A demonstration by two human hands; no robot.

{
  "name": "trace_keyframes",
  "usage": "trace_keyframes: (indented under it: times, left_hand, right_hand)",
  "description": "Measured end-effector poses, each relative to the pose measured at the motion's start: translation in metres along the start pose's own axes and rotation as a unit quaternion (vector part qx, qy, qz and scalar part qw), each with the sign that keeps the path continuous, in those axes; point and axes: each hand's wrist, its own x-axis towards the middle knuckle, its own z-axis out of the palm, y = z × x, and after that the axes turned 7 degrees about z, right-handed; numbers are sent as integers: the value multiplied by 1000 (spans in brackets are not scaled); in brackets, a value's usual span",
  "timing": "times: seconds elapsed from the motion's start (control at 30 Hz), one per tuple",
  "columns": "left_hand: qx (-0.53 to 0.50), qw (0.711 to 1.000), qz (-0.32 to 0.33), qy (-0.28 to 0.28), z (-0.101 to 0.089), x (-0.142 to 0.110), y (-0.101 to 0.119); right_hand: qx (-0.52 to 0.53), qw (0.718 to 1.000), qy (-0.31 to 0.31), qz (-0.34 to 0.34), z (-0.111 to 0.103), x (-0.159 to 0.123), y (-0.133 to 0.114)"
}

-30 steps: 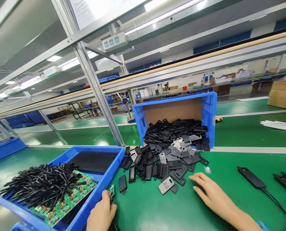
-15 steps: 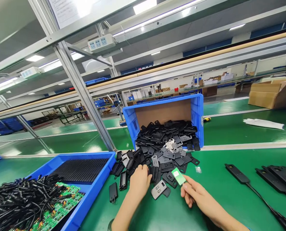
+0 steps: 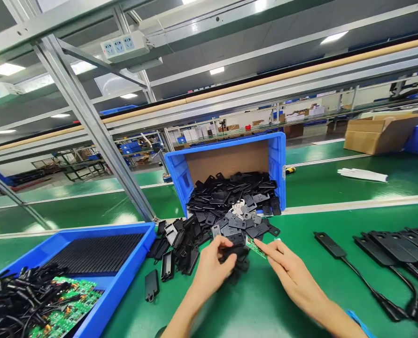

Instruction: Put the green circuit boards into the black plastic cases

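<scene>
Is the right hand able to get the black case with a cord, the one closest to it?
Probably yes: the black case lies to the right of the right hand, and nothing seems to stand between them. But that hand is holding a green circuit board, so it's busy.

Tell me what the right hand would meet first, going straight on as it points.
Most likely the pile of loose dark plates in front of the blue bin; the green circuit board in the right hand would lead. Depth is unclear; it might pass above.
</scene>
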Motion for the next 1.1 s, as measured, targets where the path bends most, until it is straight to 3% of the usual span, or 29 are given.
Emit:
trace_keyframes:
  times: [0.07, 0.13, 0.27, 0.37, 0.6, 0.9, 1.1]
  left_hand:
    - [-177, 984, -24, -17, 18, -4, -2]
    - [-316, 947, -52, -17, 32, -8, -9]
    - [-474, 872, -116, 38, 42, -18, -21]
    - [-502, 853, -136, 45, 44, -22, -22]
    - [-502, 857, -112, 43, 52, -25, -19]
    - [-551, 819, -148, 50, 60, -29, -13]
    - [-509, 835, -183, 103, 69, -28, -17]
  right_hand:
    - [-22, 1000, 11, -15, 1, -1, 3]
    - [-36, 999, 18, -20, 5, -2, 6]
    - [-48, 997, 12, -51, 12, -3, 8]
    - [-50, 996, 29, -64, 15, -5, 9]
    - [-47, 997, -2, -56, 15, -8, 8]
    - [-99, 992, 1, -82, 24, -9, 16]
    - [-67, 997, -26, -28, 32, -12, 15]
